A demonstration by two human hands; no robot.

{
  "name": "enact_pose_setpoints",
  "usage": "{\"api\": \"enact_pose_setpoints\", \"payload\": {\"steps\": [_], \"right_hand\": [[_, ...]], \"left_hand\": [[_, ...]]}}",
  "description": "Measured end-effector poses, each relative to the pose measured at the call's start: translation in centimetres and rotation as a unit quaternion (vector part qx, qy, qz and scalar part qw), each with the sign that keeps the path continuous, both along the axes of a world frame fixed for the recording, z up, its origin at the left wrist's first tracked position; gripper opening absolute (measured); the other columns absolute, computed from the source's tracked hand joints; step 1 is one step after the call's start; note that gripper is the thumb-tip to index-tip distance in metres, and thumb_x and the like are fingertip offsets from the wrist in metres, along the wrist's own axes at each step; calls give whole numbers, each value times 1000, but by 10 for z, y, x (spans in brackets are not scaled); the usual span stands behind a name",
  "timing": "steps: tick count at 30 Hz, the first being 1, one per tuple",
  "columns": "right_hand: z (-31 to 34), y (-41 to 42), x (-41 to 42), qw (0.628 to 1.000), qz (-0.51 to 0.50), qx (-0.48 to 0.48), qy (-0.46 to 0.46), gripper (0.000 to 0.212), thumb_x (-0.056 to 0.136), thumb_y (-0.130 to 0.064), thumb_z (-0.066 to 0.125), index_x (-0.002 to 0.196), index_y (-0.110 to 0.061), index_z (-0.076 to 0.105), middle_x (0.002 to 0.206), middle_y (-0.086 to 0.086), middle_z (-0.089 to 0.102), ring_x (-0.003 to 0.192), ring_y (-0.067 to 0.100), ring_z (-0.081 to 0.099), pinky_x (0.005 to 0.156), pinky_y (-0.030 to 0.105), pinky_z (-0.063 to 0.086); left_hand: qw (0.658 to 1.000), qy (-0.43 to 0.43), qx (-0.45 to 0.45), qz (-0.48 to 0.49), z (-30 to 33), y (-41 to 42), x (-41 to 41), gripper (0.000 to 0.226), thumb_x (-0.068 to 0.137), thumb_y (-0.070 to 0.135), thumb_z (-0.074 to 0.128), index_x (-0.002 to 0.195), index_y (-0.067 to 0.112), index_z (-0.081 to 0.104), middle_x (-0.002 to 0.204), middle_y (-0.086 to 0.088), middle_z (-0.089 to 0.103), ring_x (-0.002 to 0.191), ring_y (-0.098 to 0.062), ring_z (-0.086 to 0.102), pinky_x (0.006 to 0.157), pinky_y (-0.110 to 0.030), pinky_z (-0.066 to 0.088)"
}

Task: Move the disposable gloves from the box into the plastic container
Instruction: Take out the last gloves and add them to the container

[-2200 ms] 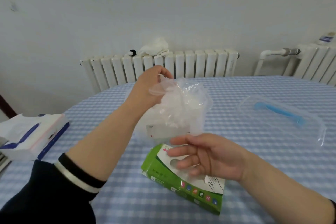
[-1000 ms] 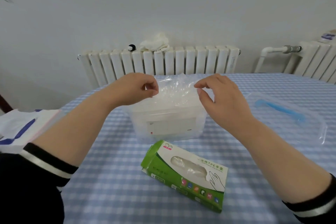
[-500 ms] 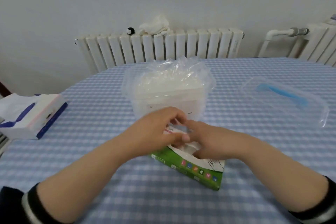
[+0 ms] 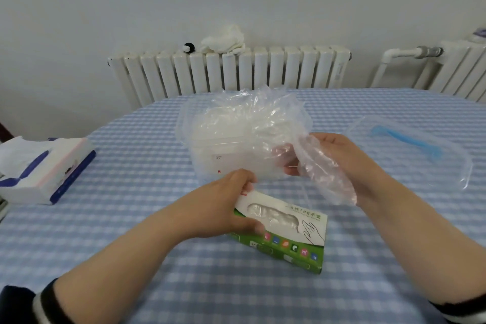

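right hand (image 4: pixel 339 158) holds one glove (image 4: pixel 323 176), maybe more; left hand (image 4: pixel 223 208) grips one box (image 4: pixel 286 231).

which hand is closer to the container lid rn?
Right. The right hand, holding a disposable glove, is just left of the lid. The left hand grips the glove box, farther away.

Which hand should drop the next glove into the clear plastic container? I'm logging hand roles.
The right hand, probably. It already holds a thin clear disposable glove beside the clear plastic container heaped with gloves. The left hand is busy gripping the green and white cardboard glove box.
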State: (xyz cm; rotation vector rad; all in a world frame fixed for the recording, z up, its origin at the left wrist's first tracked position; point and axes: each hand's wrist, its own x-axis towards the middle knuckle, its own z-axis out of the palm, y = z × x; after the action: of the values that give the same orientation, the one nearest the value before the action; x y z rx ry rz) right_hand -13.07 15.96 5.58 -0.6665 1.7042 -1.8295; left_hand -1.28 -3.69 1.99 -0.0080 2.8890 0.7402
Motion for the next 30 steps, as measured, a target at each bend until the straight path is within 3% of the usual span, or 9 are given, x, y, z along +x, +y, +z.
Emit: {"api": "enact_pose_setpoints", "payload": {"steps": [2,6,10,13,18,21,23,26,30], "right_hand": [[3,3,3,997,42,-27,-61,42,78,-32,64,100,3,70,106,19,72,96,30,69,81,35,59],[1,-2,4,977,79,-50,-191,38,78,-29,66,100,1,71,103,21,71,86,27,71,71,32,60],[-4,-8,4,963,107,-53,-241,41,98,-19,40,86,-6,77,101,19,72,82,25,72,66,30,59],[-9,-9,8,946,126,-77,-287,39,93,-21,43,84,-6,77,94,17,72,77,25,72,66,32,61],[-19,-13,5,930,100,-105,-338,44,84,-34,44,80,-7,78,82,12,75,67,22,73,55,32,60],[-19,-12,3,928,108,-103,-341,48,86,-37,42,83,-6,78,81,13,74,64,22,72,51,30,58],[-15,-9,3,946,127,-54,-292,42,89,-35,46,88,-5,75,81,15,74,63,23,71,49,28,57],[-16,-7,5,984,132,106,-53,20,95,-21,56,100,-6,68,83,9,74,64,14,67,57,22,54],[-25,-6,8,882,160,314,314,14,89,-31,67,102,-31,71,89,-17,61,78,-1,54,75,18,45]], "left_hand": [[992,-5,129,6,13,-3,-5,60,79,60,67,127,33,43,126,20,54,115,0,53,98,-21,45],[944,123,298,68,42,2,-11,87,57,88,59,125,33,50,111,7,69,103,-9,67,91,-32,55],[927,185,302,127,63,8,-30,63,76,51,73,129,37,43,103,13,72,99,-12,67,96,-36,51],[934,188,286,105,76,12,-44,43,86,20,74,121,31,52,88,2,74,78,-11,69,77,-26,57],[934,246,221,134,93,-1,-80,23,90,17,69,108,25,57,84,5,65,49,-4,57,50,-20,47],[926,299,186,134,99,-20,-101,16,91,16,67,101,26,59,89,2,61,48,-6,51,49,-21,44],[925,324,153,127,98,-34,-112,15,91,17,65,102,26,59,89,7,59,54,-8,50,55,-26,47],[944,301,50,126,89,-53,-122,15,94,21,60,108,25,57,90,13,57,64,-15,53,63,-33,47],[949,233,-165,131,70,-68,-129,17,99,21,49,116,24,50,104,7,61,82,-16,57,66,-30,41]]}}
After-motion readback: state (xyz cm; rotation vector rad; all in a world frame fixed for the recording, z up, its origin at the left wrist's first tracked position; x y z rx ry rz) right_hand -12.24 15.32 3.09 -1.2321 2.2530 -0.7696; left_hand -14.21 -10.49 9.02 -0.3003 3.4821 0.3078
